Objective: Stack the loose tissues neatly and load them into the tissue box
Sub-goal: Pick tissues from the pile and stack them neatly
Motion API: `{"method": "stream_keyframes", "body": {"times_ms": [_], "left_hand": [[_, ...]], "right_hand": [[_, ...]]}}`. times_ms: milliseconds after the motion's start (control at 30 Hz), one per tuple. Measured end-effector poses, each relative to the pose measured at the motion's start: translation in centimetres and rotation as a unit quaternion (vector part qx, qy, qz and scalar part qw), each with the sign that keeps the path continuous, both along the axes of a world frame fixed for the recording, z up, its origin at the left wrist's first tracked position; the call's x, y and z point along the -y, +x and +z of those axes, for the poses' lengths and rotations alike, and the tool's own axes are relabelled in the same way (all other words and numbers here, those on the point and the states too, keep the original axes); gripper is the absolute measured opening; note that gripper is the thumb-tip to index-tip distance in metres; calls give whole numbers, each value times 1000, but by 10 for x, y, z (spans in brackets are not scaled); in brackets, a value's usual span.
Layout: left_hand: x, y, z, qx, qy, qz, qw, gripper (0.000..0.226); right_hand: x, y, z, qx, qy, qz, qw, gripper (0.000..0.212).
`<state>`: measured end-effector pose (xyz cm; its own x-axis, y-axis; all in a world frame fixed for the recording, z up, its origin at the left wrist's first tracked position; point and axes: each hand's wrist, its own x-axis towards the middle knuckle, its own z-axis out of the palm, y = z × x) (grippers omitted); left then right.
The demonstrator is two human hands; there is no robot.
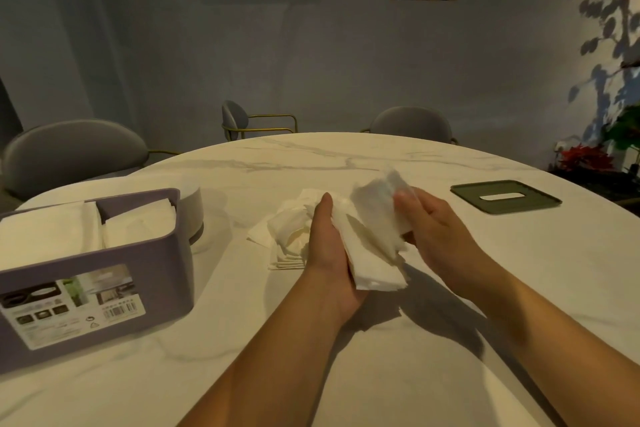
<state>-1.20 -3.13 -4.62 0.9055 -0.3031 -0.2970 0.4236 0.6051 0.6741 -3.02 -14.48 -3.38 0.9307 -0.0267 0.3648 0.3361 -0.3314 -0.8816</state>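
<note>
Over the worktop (346, 374), my left hand (329, 253) grips the tissues (374, 239) while my right hand (440, 229)'s fingers (408, 200) pinch their top edge.

Home dining room: marble table (311, 156), chairs (72, 152).
</note>
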Motion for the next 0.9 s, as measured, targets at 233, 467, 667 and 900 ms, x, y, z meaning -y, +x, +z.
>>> {"method": "stream_keyframes", "body": {"times_ms": [233, 467, 667, 900], "left_hand": [[-3, 2, -2, -1, 4, 0, 1000, 60], [-2, 3, -2, -18, -91, 62, 994, 51], [-2, 0, 0, -31, -101, 56, 993, 43], [-1, 1, -1, -4, -106, 55, 993, 59]], "right_hand": [[4, -1, -1, -38, -52, 105, 992, 23], [6, 6, 1, -19, 142, -16, 990, 21], [20, 16, 0, -54, 329, -73, 940, 7], [3, 11, -13, 92, -102, 20, 990, 27]]}}
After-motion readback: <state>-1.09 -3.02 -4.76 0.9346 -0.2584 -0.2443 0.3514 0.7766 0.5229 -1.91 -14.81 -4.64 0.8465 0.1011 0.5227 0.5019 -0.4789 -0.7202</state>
